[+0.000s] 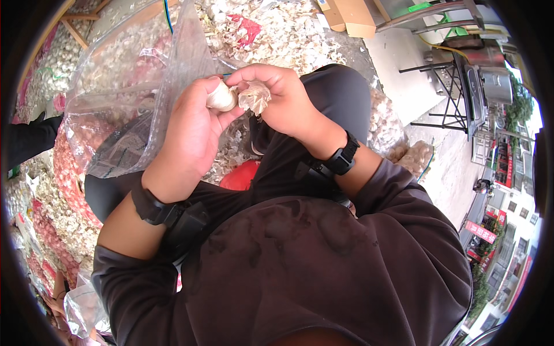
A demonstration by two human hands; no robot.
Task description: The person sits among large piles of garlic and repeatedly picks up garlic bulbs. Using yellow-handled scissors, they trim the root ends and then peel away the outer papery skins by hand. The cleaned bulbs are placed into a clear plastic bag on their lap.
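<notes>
A whitish garlic bulb rests between the thumb and fingers of my left hand, which is closed on it. Close beside it, my right hand pinches a crumpled clump of dry garlic skin. The two hands almost meet above my lap, and I cannot tell whether the skin is still attached to the bulb. A large clear plastic bag hangs at the left, its edge just behind my left hand.
Loose garlic skins cover the ground ahead. Red mesh sacks of garlic lie at the left. A cardboard box and a black folding stand are at the right. Something red lies between my legs.
</notes>
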